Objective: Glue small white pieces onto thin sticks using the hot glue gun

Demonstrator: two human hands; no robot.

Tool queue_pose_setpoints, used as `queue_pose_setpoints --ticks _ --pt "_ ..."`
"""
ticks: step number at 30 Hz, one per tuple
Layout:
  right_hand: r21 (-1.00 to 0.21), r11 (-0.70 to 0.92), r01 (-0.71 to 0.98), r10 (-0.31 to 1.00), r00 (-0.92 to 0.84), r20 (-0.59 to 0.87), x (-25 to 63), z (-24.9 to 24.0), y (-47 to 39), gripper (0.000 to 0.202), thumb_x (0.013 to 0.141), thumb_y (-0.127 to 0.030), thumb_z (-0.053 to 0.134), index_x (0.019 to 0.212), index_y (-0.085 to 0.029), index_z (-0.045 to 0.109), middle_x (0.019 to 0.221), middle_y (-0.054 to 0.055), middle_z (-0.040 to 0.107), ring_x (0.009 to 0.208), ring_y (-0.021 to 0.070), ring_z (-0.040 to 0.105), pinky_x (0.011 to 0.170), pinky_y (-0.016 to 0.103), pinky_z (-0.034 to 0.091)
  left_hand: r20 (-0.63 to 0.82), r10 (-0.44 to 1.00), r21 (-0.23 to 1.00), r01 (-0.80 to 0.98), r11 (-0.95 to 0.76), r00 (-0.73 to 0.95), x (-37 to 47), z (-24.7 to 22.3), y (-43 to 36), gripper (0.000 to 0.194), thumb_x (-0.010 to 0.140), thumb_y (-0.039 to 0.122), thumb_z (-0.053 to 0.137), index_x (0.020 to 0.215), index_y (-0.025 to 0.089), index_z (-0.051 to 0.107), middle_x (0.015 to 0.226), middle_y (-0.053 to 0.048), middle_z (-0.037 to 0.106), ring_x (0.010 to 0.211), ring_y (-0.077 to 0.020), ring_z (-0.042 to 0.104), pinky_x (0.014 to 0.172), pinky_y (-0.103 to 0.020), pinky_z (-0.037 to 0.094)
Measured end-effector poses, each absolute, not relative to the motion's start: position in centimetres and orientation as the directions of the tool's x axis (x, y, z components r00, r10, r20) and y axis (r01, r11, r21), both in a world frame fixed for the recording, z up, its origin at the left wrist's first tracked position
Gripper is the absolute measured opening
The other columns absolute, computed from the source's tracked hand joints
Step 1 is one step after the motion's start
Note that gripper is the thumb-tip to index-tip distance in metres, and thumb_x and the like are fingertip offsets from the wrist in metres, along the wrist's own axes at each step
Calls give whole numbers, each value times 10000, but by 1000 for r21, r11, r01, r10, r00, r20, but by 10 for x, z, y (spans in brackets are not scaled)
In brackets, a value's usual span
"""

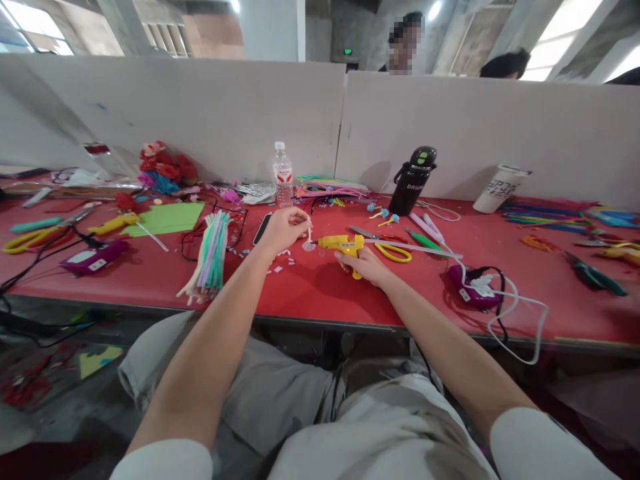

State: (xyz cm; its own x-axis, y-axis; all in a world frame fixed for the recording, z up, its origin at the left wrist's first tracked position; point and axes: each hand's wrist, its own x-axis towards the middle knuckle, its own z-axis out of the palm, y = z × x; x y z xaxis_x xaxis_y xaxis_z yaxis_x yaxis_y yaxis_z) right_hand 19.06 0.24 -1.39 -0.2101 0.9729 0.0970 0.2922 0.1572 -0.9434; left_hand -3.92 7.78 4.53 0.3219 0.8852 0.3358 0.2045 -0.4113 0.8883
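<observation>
Over the middle of the red table (320, 293), my left hand (285, 232) pinches a thin pale stem, with a small pale piece at its lower end. My right hand (367, 265) is wrapped round the handle of a yellow glue gun (340, 244). Its nozzle points left at the lower end of the stem; whether they touch is too small to tell. A dark phone (262, 229) lies beside my left wrist. Small white scraps are scattered below my left hand. Scissors with yellow handles (395, 252) lie just beyond my right hand.
Pipe cleaners (213, 257) lie in a bundle left of my left forearm. A water bottle (283, 175), a black flask (413, 181) and a white cup (501, 189) stand along the partition (425, 127). A purple box (473, 288) with cables sits at the right. People are beyond the partition.
</observation>
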Motion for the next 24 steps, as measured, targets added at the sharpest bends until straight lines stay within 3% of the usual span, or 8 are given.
queue_pose_setpoints --ticks 17,24 --pt "-925 152 347 977 -193 88 192 -16 3 487 813 -615 613 611 -178 544 571 -7 556 532 104 522 543 237 404 334 887 893 195 -406 318 -39 45 79 127 772 243 691 837 151 633 806 -64 711 697 -156 693 685 -299 599" --pt "-927 161 340 977 -186 101 193 -16 3 468 811 -602 616 617 -181 551 571 -11 553 532 103 522 538 232 409 350 907 906 162 -391 233 -38 46 77 111 762 222 684 820 145 629 780 -52 698 669 -164 697 667 -309 610"
